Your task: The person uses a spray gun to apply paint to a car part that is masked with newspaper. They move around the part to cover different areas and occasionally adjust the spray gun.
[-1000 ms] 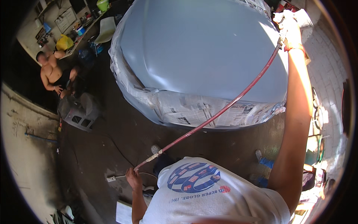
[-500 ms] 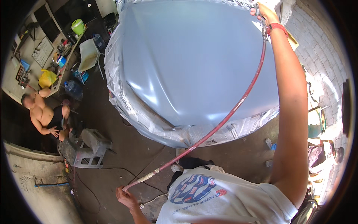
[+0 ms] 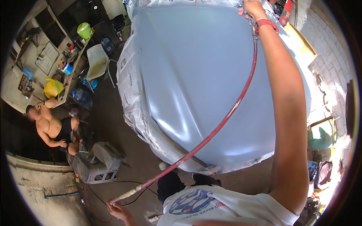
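Toward the upper right of the frame, the right hand curls around what looks like a spray gun, partly cut off by the top edge. At the lower left, the left hand closes on the red hose, which bows across the blue-grey panel filling the upper centre; whether they touch, I cannot tell. Good handling probably means holding the gun square and evenly spaced from the surface, with hose slack lifted clear of the panel and the newspaper bordering it
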The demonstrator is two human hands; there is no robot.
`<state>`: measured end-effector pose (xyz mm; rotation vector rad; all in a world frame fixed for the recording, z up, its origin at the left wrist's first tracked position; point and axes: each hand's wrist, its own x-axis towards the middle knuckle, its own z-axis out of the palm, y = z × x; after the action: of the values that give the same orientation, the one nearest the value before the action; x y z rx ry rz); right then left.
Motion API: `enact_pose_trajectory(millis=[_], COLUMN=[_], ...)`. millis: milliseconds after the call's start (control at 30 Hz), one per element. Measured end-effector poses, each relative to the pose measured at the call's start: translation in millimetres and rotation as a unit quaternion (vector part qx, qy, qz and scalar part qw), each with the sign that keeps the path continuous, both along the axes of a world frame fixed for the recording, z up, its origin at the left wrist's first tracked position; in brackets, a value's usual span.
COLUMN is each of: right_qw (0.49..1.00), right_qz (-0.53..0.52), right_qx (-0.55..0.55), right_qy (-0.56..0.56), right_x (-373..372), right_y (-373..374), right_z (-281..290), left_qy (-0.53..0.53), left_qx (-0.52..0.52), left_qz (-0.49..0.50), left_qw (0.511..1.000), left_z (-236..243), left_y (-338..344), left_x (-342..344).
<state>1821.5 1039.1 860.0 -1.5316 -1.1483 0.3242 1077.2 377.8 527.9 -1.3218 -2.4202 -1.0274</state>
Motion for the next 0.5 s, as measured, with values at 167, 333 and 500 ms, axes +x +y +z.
enact_pose_trajectory(millis=[167, 333, 500], right_qw=[0.994, 0.992, 0.99], right_qz=[-0.013, -0.066, -0.065], right_qx=[-0.054, -0.057, -0.054], right_qy=[-0.094, -0.091, -0.114], right_x=[-67.7, -162.0, -229.3], right_y=[65.8, 143.1, 213.2], right_z=[-16.0, -16.5, -11.9], left_qy=[-0.075, -0.071, -0.145], left_qx=[0.012, 0.025, -0.06], left_qz=[0.002, 0.0, 0.072], left_qw=[0.997, 0.997, 0.985], left_z=[-36.5, -76.2, -92.2], left_y=[76.9, 158.7, 184.3], left_x=[-78.3, -159.0, -214.8])
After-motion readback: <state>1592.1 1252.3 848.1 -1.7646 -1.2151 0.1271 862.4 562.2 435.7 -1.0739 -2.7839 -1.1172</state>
